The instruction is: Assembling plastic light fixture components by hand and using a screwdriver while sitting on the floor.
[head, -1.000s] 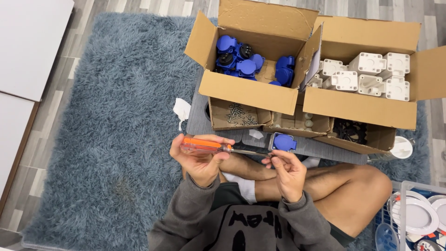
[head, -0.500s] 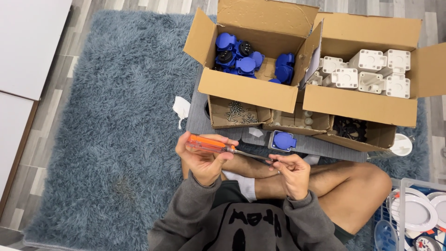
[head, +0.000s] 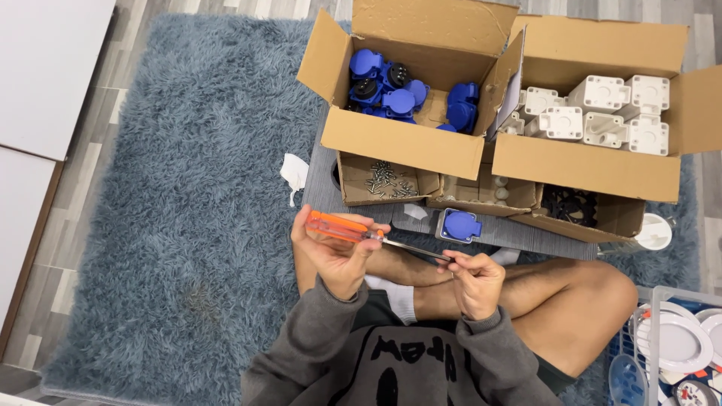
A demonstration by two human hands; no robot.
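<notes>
My left hand (head: 335,252) grips the orange handle of a screwdriver (head: 346,228), held across my lap. Its metal shaft slants down to the right. My right hand (head: 474,280) is closed with its fingertips pinched around the shaft's tip; whether a small part sits there is hidden. A blue socket in a grey frame (head: 460,225) lies on the grey board (head: 519,234) just beyond my right hand, untouched.
An open cardboard box (head: 402,143) holds blue sockets and another (head: 594,165) white housings. In front of them are small boxes of screws (head: 385,180) and black parts (head: 571,204). A shaggy blue rug (head: 180,195) lies left, and a bin of white round fittings (head: 681,342) at right.
Both hands have drawn slightly back toward my body, away from the blue socket. The screwdriver has tilted, its tip now lower to the right.
</notes>
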